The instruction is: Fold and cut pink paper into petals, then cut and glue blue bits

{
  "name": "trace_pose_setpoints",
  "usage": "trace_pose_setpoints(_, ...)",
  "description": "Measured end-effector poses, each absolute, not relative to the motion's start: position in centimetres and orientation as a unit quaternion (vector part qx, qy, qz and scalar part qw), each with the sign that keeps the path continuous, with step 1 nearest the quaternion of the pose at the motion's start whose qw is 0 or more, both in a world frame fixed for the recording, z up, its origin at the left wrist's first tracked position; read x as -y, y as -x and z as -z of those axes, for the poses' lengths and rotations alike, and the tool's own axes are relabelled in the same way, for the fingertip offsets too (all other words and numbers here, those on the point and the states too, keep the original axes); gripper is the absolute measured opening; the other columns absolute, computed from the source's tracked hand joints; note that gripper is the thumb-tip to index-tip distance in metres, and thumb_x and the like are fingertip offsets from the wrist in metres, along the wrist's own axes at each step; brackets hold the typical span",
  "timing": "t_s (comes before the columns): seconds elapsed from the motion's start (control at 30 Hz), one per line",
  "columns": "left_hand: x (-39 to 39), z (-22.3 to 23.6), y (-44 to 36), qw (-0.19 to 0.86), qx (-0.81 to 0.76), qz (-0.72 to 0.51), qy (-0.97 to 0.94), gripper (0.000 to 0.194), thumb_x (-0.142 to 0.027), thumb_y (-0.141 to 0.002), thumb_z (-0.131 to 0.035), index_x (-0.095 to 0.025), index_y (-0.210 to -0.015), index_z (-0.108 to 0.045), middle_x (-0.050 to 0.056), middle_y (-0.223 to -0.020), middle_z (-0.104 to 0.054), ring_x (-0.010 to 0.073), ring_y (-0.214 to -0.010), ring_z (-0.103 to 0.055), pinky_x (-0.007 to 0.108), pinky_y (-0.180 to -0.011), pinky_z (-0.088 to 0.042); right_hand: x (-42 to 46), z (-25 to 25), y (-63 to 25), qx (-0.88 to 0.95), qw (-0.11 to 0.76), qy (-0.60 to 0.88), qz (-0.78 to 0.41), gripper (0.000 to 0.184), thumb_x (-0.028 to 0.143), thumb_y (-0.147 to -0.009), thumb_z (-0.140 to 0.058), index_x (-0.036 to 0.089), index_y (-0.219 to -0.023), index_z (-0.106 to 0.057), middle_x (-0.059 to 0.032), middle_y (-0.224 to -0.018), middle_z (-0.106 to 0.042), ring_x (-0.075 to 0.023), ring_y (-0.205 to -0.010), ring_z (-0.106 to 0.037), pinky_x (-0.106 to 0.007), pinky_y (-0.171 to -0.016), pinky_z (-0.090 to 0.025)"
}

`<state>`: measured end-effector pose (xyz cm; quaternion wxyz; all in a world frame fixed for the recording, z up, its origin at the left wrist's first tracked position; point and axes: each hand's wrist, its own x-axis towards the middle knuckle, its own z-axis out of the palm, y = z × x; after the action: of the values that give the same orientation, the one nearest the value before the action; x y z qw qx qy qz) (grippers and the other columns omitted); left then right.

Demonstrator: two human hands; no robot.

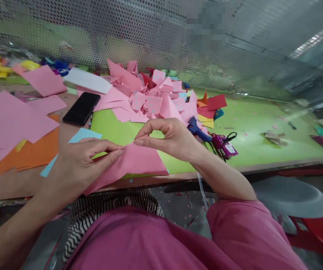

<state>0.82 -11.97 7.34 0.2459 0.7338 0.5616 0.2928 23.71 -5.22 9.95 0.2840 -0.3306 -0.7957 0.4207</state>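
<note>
A sheet of pink paper [144, 160] is held at its upper edge between both hands, over the front of the table. My left hand [84, 163] pinches it between thumb and forefinger. A short way to the right, my right hand [165, 137] grips the same edge with thumb and forefinger, the other fingers curled. The paper slopes down toward the table's front edge, its left part hanging lower and partly behind my left hand. Light blue paper [84, 134] lies just behind my left hand.
A heap of pink folded pieces [152, 93] lies behind the hands. A black phone [81, 108] and loose pink sheets [17, 112] are to the left. A blue glue gun [197, 130] and purple package [224, 146] lie right. A perforated metal wall [93, 33] stands behind. A grey stool [290, 197] stands at right.
</note>
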Motion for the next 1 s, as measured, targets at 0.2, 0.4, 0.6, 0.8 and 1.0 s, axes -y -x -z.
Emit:
trace_pose_setpoints(0.2,11.4,-6.4,0.1,0.288,-0.567,-0.292,-0.715,0.03,-0.054,-0.092,-0.061,-0.031,-0.09,-0.079,-0.007,-0.089,-0.08,0.0172,-0.081,-0.072,0.024,-0.069,-0.052,3.6,-10.1,-25.3,0.732,0.362,0.377,-0.436,0.032,0.049,-0.083,-0.078,0.018,-0.082,-0.071,-0.0003,-0.079,-0.07,-0.0119,-0.075,-0.063,-0.026,-0.072,-0.05)
trace_pose_setpoints(0.4,10.8,-6.6,-0.7,0.268,-0.545,-0.32,-0.727,0.032,-0.056,-0.092,-0.061,-0.03,-0.092,-0.081,-0.004,-0.092,-0.082,0.0195,-0.085,-0.074,0.025,-0.072,-0.053,4.4,-9.5,-23.6,0.769,0.276,0.33,-0.473,0.034,0.047,-0.076,-0.085,0.018,-0.09,-0.074,-0.0013,-0.087,-0.074,-0.0136,-0.081,-0.068,-0.028,-0.078,-0.053)
trace_pose_setpoints(0.6,11.6,-6.3,0.4,0.257,-0.558,-0.313,-0.725,0.029,-0.056,-0.091,-0.063,-0.034,-0.098,-0.082,-0.006,-0.094,-0.082,0.0176,-0.082,-0.075,0.022,-0.066,-0.053,4.7,-9.2,-23.3,0.759,0.332,0.337,-0.448,0.027,0.044,-0.081,-0.082,0.018,-0.08,-0.074,-0.0003,-0.08,-0.073,-0.0116,-0.072,-0.065,-0.025,-0.07,-0.051)
trace_pose_setpoints(0.8,11.8,-6.2,0.5,0.217,-0.531,-0.329,-0.75,0.02,-0.04,-0.095,-0.063,-0.033,-0.092,-0.081,-0.008,-0.09,-0.081,0.015,-0.08,-0.074,0.023,-0.066,-0.049,4.9,-10.5,-23.5,0.89,0.283,0.292,-0.203,0.036,0.05,-0.084,-0.078,0.022,-0.106,-0.076,-0.0039,-0.102,-0.077,-0.0192,-0.095,-0.068,-0.038,-0.091,-0.05)
trace_pose_setpoints(1.0,11.9,-6.3,-0.6,0.105,-0.51,-0.333,-0.786,0.023,-0.029,-0.097,-0.058,-0.028,-0.093,-0.08,-0.005,-0.088,-0.081,0.0169,-0.077,-0.071,0.027,-0.065,-0.047,6.5,-11.6,-21.9,0.956,0.166,0.223,0.094,0.028,0.035,-0.103,-0.055,0.023,-0.091,-0.076,0.0012,-0.087,-0.075,-0.0201,-0.096,-0.061,-0.053,-0.109,-0.033)
